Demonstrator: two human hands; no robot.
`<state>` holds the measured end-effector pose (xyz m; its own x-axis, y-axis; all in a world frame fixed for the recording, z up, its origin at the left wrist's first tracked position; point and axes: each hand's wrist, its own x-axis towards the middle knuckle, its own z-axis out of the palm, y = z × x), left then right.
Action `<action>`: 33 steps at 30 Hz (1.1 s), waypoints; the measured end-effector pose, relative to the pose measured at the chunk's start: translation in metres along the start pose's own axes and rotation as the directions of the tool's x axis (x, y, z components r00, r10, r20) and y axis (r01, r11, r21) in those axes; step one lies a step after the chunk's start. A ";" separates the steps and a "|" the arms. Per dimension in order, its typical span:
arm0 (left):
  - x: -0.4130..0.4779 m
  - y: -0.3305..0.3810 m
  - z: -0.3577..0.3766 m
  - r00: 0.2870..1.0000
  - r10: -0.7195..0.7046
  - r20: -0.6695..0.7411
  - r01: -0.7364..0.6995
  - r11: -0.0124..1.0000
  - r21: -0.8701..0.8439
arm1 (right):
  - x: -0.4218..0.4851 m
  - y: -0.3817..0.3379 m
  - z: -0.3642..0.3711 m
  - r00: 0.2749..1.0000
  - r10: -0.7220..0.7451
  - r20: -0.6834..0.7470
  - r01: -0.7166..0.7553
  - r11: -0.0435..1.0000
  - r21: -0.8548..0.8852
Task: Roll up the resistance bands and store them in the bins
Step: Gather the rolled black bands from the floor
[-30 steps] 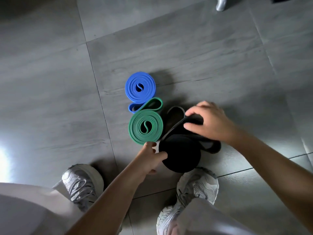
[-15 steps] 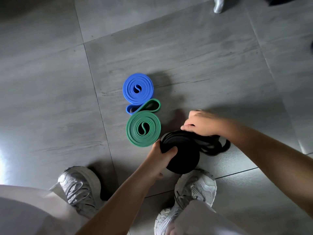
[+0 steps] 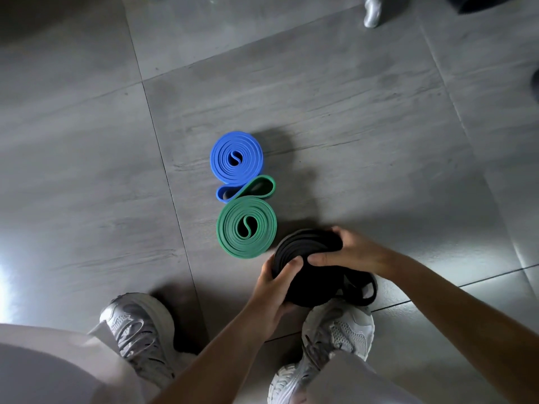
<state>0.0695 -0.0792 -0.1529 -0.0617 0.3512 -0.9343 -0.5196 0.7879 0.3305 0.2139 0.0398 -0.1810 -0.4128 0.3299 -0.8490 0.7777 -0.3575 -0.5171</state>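
Observation:
A black resistance band (image 3: 309, 266) sits on the grey tiled floor as a thick coil, with a loose loop trailing to its right near my shoe. My left hand (image 3: 275, 287) grips the coil's near left side, thumb on top. My right hand (image 3: 347, 253) curls over its far right edge. Left of the black coil lies a rolled green band (image 3: 246, 225), its loose end looped upward. Beyond it rests a rolled blue band (image 3: 236, 157), touching the green loop. No bin is in view.
My two grey sneakers (image 3: 140, 330) (image 3: 335, 336) stand on the floor just below the bands. Another person's shoe tip (image 3: 372, 13) shows at the top edge. A dark object (image 3: 478, 2) sits at the top right corner.
Both hands have gathered the black band's loose length into the coil. My right hand moved down onto the roll, and my left hand wrapped further round it. The loose loop is shorter.

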 end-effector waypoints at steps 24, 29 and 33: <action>-0.281 0.280 -0.020 0.867 0.496 -0.052 -0.499 0.863 -0.078 | -0.223 -0.364 -0.068 0.889 -0.433 -0.146 0.445 0.894 0.060; -0.456 0.324 -0.047 0.873 0.470 -0.132 -0.484 0.870 -0.099 | -0.346 -0.470 -0.037 0.890 -0.451 -0.071 0.451 0.892 -0.013; -0.583 0.352 -0.075 0.851 0.494 -0.177 -0.517 0.846 -0.127 | -0.443 -0.550 -0.007 0.881 -0.473 0.012 0.473 0.881 -0.014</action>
<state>-0.1411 -0.0445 0.4984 -0.4602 0.5985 -0.6558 -0.5157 0.4210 0.7462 -0.0279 0.0964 0.4805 -0.7369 0.4495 -0.5050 0.4969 -0.1464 -0.8554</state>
